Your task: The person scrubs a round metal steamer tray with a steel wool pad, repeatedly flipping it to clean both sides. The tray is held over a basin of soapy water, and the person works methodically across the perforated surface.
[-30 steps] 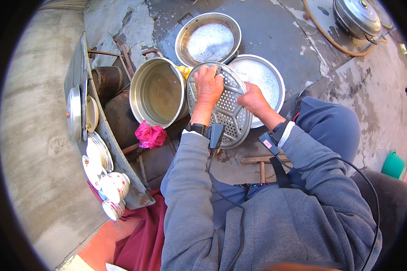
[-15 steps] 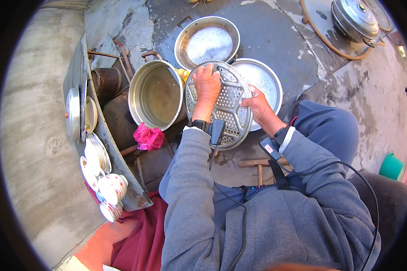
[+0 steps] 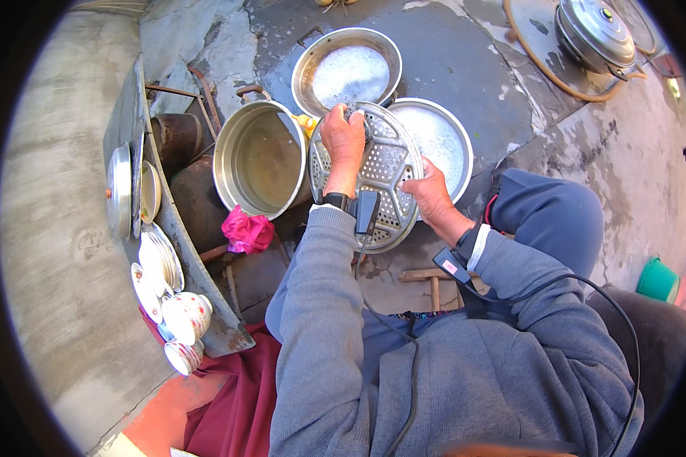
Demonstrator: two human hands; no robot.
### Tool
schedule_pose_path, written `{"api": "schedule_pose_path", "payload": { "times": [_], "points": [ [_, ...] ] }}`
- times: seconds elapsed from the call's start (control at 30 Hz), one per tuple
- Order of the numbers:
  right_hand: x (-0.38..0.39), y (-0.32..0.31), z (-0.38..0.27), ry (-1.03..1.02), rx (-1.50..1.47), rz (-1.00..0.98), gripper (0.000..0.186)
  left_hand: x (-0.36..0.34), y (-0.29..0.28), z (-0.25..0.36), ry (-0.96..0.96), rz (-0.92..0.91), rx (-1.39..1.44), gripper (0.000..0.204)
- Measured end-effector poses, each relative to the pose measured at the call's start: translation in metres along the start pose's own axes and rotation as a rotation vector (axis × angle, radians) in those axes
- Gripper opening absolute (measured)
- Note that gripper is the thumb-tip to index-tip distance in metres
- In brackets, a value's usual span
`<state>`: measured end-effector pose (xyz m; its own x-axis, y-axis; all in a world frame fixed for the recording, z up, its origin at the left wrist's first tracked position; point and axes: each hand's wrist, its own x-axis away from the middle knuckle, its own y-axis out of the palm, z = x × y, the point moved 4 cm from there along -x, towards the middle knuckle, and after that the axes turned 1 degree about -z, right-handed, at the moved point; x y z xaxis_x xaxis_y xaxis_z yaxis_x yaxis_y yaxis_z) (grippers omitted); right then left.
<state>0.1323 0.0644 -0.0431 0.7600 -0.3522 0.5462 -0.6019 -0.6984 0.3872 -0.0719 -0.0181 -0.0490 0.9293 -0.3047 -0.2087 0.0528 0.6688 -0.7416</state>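
A round metal steamer tray [image 3: 381, 171], punched with small holes and divided by raised ribs, is held tilted in front of me. My right hand [image 3: 433, 190] grips its right rim, thumb on the upper face. On the tray's upper left part, my left hand [image 3: 343, 145] is closed around a dark scouring pad [image 3: 369, 131], mostly hidden by the fingers. Just beyond the tray stand a basin of suds [image 3: 352, 70] and a second sudsy basin [image 3: 439, 141], partly covered by the tray. Left of it is a deep pot [image 3: 263, 160] with murky water.
A metal shelf [image 3: 194, 251] on the left bears lids, stacked plates [image 3: 158, 260] and flowered bowls [image 3: 187, 318]. A pink bag [image 3: 247, 230] lies below the pot. At the far right are a lidded pot [image 3: 598, 34] and a hose [image 3: 537, 65]; a green tub [image 3: 658, 280] sits nearer.
My left hand has shifted slightly up and left on the tray with the scouring pad. The right hand keeps its hold on the rim.
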Motion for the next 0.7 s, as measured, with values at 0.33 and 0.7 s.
{"api": "schedule_pose_path", "payload": {
  "times": [0.33,0.7],
  "points": [
    [0.004,0.000,0.000,-0.116,0.155,0.008,0.057,0.003,0.001,0.008,0.036,-0.035,-0.063,0.036],
    [-0.001,-0.001,-0.005,-0.080,0.264,0.039,0.052,-0.003,0.004,0.006,0.089,-0.073,-0.080,0.030]
  ]
}}
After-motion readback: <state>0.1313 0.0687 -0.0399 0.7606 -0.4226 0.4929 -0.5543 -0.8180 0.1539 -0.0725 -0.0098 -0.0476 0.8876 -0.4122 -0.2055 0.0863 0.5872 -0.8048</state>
